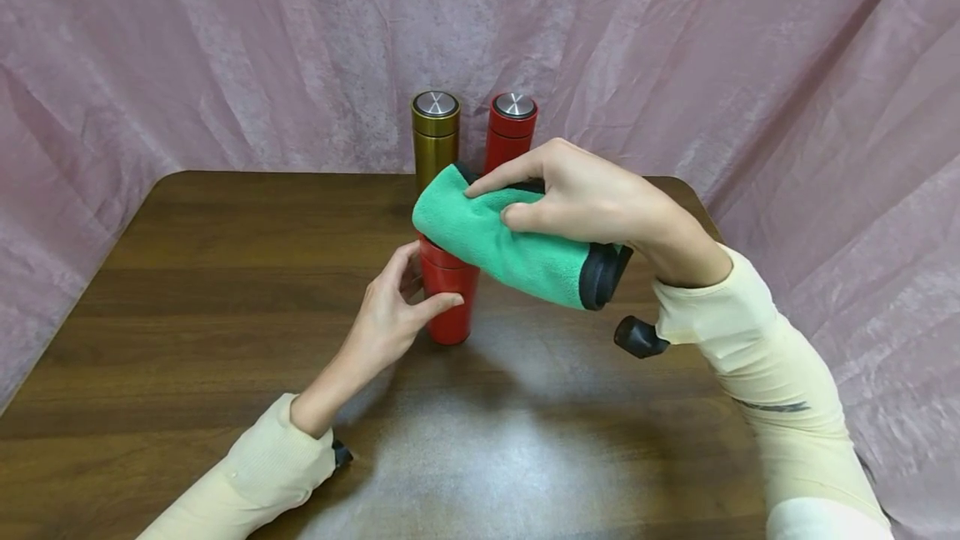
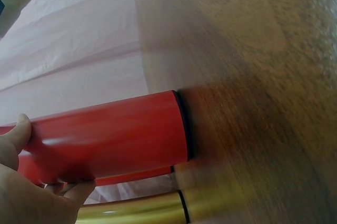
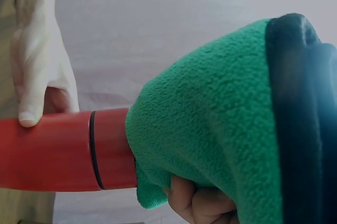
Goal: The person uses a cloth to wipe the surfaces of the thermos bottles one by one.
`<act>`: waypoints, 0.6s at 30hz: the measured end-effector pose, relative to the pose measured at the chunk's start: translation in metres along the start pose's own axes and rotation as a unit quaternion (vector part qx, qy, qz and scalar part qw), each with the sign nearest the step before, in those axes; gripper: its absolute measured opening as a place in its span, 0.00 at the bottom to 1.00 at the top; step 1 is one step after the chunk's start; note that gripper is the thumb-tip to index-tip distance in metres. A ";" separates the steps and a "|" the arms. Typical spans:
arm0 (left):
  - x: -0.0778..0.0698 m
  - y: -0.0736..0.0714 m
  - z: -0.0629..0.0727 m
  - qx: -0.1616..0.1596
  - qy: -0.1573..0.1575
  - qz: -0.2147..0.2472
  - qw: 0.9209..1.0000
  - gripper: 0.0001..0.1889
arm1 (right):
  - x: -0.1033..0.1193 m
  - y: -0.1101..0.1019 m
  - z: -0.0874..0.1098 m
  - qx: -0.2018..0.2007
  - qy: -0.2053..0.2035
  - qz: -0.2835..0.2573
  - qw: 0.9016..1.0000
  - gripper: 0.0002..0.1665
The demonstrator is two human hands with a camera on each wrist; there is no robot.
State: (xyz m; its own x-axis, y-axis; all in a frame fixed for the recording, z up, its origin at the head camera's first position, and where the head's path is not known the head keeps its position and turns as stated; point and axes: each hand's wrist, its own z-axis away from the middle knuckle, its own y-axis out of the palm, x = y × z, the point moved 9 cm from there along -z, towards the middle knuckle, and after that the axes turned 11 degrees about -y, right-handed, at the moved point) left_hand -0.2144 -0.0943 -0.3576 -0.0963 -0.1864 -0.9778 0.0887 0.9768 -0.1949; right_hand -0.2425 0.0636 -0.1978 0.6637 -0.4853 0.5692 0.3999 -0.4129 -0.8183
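A red thermos bottle (image 1: 450,307) stands upright on the wooden table, and my left hand (image 1: 390,307) grips its body with the thumb across the front. The same thermos shows lengthwise in the left wrist view, its dark base (image 2: 183,124) at the tabletop. My right hand (image 1: 585,194) holds a folded green cloth (image 1: 517,252) with black edging over the top of the bottle. In the right wrist view the cloth (image 3: 205,108) covers the lid's end, and curled fingers (image 3: 202,200) show beneath it. The lid's top is hidden under the cloth.
Behind, near the table's far edge, stand a gold thermos (image 1: 436,140) and a second red thermos (image 1: 512,127), both with silver-topped lids. A pink curtain (image 1: 300,57) hangs close behind the table (image 1: 187,290). A black device (image 1: 640,337) sticks out from the right cuff.
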 end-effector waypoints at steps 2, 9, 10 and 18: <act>0.000 0.000 0.000 0.000 0.000 -0.002 1.000 0.38 | 0.001 -0.001 -0.004 0.000 -0.002 0.011 1.000 0.28; 0.001 0.000 0.000 0.001 -0.004 -0.005 1.000 0.38 | 0.000 -0.004 -0.014 0.005 0.010 0.032 0.999 0.28; 0.001 0.000 0.000 0.001 -0.004 -0.006 1.000 0.38 | -0.001 -0.004 -0.015 0.006 0.014 0.031 0.999 0.28; 0.000 -0.001 0.001 -0.007 -0.003 -0.015 1.000 0.38 | -0.019 -0.007 -0.016 0.003 0.059 0.002 0.998 0.28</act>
State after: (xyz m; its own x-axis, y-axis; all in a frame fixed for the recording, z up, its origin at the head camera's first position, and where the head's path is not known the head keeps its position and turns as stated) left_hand -0.2138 -0.0952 -0.3580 -0.0934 -0.2166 -0.9718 0.0727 0.9720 -0.2236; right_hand -0.2684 0.0637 -0.2016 0.5863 -0.5751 0.5705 0.4004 -0.4065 -0.8212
